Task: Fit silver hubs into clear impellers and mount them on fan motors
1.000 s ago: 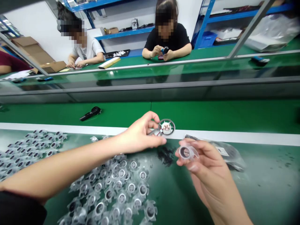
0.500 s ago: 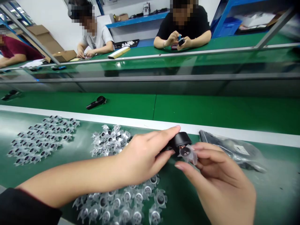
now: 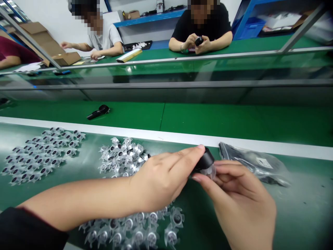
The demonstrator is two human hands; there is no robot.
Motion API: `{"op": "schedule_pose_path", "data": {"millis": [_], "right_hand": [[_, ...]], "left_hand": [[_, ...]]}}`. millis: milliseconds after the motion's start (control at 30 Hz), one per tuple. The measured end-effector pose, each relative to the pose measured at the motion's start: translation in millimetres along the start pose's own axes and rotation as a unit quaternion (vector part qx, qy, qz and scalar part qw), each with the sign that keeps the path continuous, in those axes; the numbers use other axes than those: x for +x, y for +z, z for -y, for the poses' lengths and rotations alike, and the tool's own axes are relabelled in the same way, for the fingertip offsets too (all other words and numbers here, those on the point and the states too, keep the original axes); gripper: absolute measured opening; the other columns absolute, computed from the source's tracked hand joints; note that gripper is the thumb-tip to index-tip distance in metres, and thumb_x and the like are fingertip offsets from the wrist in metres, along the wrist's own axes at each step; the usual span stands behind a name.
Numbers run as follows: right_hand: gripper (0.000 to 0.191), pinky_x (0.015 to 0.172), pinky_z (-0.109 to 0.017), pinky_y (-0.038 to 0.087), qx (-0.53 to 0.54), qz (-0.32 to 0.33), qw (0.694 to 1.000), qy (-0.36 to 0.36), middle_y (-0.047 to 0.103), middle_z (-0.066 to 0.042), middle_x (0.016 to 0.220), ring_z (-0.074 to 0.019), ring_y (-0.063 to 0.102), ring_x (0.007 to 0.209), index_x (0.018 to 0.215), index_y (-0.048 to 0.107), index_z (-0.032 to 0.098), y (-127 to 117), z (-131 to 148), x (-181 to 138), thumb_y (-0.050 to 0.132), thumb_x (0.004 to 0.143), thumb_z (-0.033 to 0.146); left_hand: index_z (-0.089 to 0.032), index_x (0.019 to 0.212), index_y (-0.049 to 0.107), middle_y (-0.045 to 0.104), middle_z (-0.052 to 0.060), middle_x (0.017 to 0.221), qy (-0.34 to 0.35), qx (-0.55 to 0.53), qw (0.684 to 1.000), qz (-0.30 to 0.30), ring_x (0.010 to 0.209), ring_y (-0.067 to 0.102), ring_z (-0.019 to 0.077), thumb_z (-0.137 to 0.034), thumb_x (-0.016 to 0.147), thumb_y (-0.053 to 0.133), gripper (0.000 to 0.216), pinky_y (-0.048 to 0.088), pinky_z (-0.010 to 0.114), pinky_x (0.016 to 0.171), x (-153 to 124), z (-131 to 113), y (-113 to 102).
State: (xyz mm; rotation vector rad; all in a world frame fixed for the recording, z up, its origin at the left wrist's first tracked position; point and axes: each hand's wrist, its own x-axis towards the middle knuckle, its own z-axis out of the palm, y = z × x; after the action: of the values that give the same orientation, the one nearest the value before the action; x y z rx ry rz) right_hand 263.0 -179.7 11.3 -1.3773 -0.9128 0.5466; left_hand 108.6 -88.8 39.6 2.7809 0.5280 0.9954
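Together, left hand (image 3: 161, 177), right hand (image 3: 239, 201) hold black cap (image 3: 205, 160) (clear part (image 3: 209, 172) beneath)

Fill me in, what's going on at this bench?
A person's left hand holds a black cylindrical part against a clear plastic bladed rotor gripped in their right hand. Heaps of similar clear rotors lie on the green bench mat, near a dark plastic bag. Across the bench, a co-worker handles a small black item.

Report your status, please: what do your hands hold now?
Left hand gripping black cylindrical part. Right hand holding clear plastic impeller against it. Black plastic bag beyond right hand.
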Motion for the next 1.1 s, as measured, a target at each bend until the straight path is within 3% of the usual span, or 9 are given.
{"op": "schedule_pose_path", "data": {"millis": [167,367,500,667,800,900,1000,1033,1100], "right_hand": [[0.027,0.068,-0.017,0.061,-0.043,-0.015,0.999,-0.008,0.067,0.001,0.088,-0.0096,0.067,0.071,0.078,0.062,0.023,-0.6,-1.0,1.9,0.088,0.072,0.025],[0.036,0.052,-0.017,0.056,0.098,0.079,0.979,0.163,0.064,0.003,0.068,-0.0098,0.062,0.056,0.069,0.058,0.021,-4.2,1.8,17.3,0.092,0.065,0.029],[0.033,0.055,-0.016,0.057,0.106,0.075,0.981,0.142,0.064,0.004,0.072,-0.009,0.063,0.059,0.068,0.059,0.021,-5.7,-1.6,19.7,0.093,0.064,0.023],[0.036,0.053,-0.015,0.052,0.221,0.155,0.927,0.26,0.06,0.007,0.06,-0.0069,0.057,0.054,0.073,0.062,0.021,-13.6,-14.2,22.2,0.096,0.06,0.021],[0.051,0.055,-0.015,0.055,0.283,0.216,0.865,0.355,0.068,0.002,0.068,-0.0106,0.068,0.061,0.093,0.069,0.022,-13.6,-17.6,21.2,0.096,0.059,0.05],[0.074,0.054,-0.019,0.058,0.287,0.251,0.846,0.374,0.075,-0.002,0.082,-0.016,0.074,0.066,0.111,0.065,0.024,-7.3,-16.5,20.0,0.085,0.059,0.074],[0.07,0.055,-0.026,0.06,0.183,0.225,0.902,0.319,0.076,-0.007,0.101,-0.0174,0.074,0.067,0.113,0.056,0.026,-3.1,-18.2,23.5,0.056,0.078,0.087],[0.064,0.055,-0.028,0.06,0.127,0.208,0.925,0.291,0.076,-0.007,0.101,-0.017,0.073,0.065,0.112,0.055,0.026,-3.2,-19.9,25.5,0.052,0.084,0.084],[0.049,0.052,-0.027,0.056,0.021,0.19,0.953,0.235,0.074,-0.004,0.085,-0.0153,0.068,0.057,0.103,0.057,0.023,-5.1,-24.7,29.1,0.058,0.089,0.07]], "left_hand": [[0.003,0.136,0.05,0.07,0.018,0.131,0.046,0.094,0.995,0.007,0.123,0.068,0.0207,-0.006,0.096,0.052,0.041,0.064,0.026,0.085,-0.2,-1.7,1.4],[0.001,0.137,0.052,0.067,0.019,0.133,0.039,0.133,0.99,0.037,0.107,0.076,0.0243,-0.016,0.1,0.051,0.041,0.068,0.03,0.082,-2.8,-5.0,0.3],[0.002,0.134,0.055,0.069,0.02,0.129,0.042,0.14,0.989,0.038,0.092,0.079,0.0236,-0.016,0.101,0.051,0.038,0.069,0.031,0.075,-3.4,-8.6,-0.4],[0.002,0.132,0.056,0.072,0.019,0.126,0.056,0.126,0.99,0.036,0.089,0.079,0.0241,-0.015,0.101,0.048,0.036,0.068,0.03,0.066,-2.5,-11.0,-4.5],[0.0,0.134,0.054,0.071,0.017,0.129,0.076,0.042,0.996,0.022,0.106,0.075,0.0227,-0.009,0.098,0.046,0.037,0.066,0.03,0.082,-2.9,-6.6,-12.2],[-0.007,0.138,0.052,0.07,0.011,0.133,0.043,-0.068,0.995,0.052,0.122,0.068,0.0152,-0.005,0.097,0.045,0.042,0.058,0.023,0.101,1.0,9.7,-16.3],[-0.015,0.141,0.051,0.068,0.007,0.136,-0.014,-0.068,0.995,0.074,0.128,0.063,0.0133,-0.006,0.097,0.045,0.045,0.051,0.024,0.111,16.3,47.6,-16.1],[-0.015,0.143,0.05,0.065,0.008,0.139,-0.032,-0.018,0.996,0.079,0.131,0.06,0.0159,-0.005,0.096,0.044,0.049,0.05,0.029,0.112,23.6,64.5,-15.0],[-0.018,0.15,0.044,0.054,0.01,0.15,-0.102,0.122,0.975,0.157,0.135,0.055,0.0228,-0.002,0.094,0.039,0.059,0.051,0.037,0.11,38.4,100.6,-11.3]]}}
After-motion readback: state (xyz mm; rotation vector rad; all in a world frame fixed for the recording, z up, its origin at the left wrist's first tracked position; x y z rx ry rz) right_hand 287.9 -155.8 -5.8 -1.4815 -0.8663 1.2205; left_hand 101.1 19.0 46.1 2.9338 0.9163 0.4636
